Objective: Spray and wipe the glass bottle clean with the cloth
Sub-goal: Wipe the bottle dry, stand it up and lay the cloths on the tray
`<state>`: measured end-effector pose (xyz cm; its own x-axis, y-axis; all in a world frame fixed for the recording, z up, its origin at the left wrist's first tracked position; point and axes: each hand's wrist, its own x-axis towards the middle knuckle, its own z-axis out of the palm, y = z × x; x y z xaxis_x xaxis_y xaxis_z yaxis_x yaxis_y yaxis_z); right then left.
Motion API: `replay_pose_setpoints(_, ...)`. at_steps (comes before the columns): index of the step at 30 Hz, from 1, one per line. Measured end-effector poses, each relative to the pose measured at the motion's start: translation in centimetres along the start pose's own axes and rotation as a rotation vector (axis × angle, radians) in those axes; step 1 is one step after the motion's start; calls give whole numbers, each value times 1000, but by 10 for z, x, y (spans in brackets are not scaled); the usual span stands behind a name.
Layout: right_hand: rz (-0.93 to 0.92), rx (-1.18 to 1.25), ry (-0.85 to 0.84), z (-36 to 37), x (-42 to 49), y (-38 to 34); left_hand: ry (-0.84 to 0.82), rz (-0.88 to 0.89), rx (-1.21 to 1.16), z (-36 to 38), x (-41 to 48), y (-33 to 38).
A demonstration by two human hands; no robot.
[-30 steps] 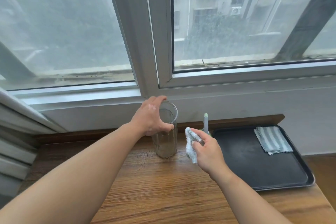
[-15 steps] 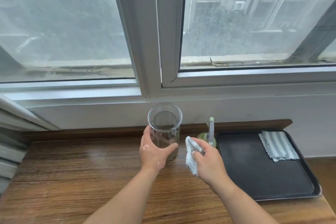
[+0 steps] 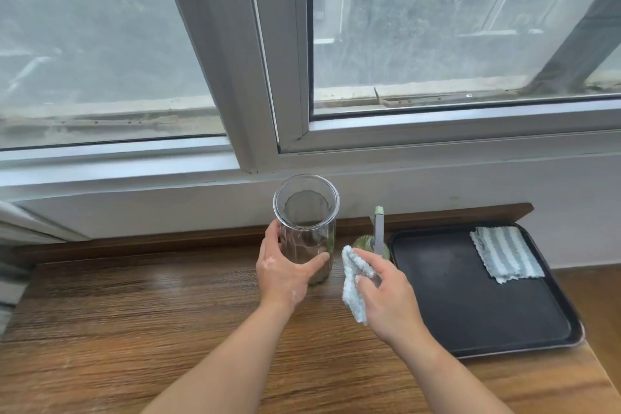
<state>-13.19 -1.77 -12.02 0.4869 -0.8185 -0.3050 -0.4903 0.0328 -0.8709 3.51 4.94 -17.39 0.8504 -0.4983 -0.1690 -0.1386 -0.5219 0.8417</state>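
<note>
- Our left hand [image 3: 285,274] wraps fingers and thumb round the lower half of the upright glass bottle [image 3: 307,222]
- At the bottle's 4 o'clock, our right hand [image 3: 386,299] clutches the bunched pale cloth [image 3: 353,286], not touching the bottle
- The green spray bottle [image 3: 378,235] sits at 12 o'clock from that hand, just beside the dark tray [image 3: 470,312]
- A striped cloth [image 3: 507,254] lies in the tray's 1 o'clock corner

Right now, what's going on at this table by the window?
A person is partway through cleaning. The left hand grips the upright glass bottle low on its side, over the wooden table. The right hand holds a crumpled cloth just beside the glass, not visibly touching it. The spray bottle stands behind that hand, next to a black tray with a striped cloth on it.
</note>
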Motion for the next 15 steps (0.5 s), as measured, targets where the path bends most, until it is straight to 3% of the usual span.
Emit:
replay_pose_setpoints(9, -45, 15, -4, -19, -23, 1, -56, -105, 104, -24, -30, 2)
replay_pose_setpoints(13, -190, -120, 44, -29, -56, 4, -519, -107, -199, -39, -102, 17)
replay_pose_setpoints(15, -223, -156, 44, -26, -75, 7, -629, -72, -299, -38, -128, 32)
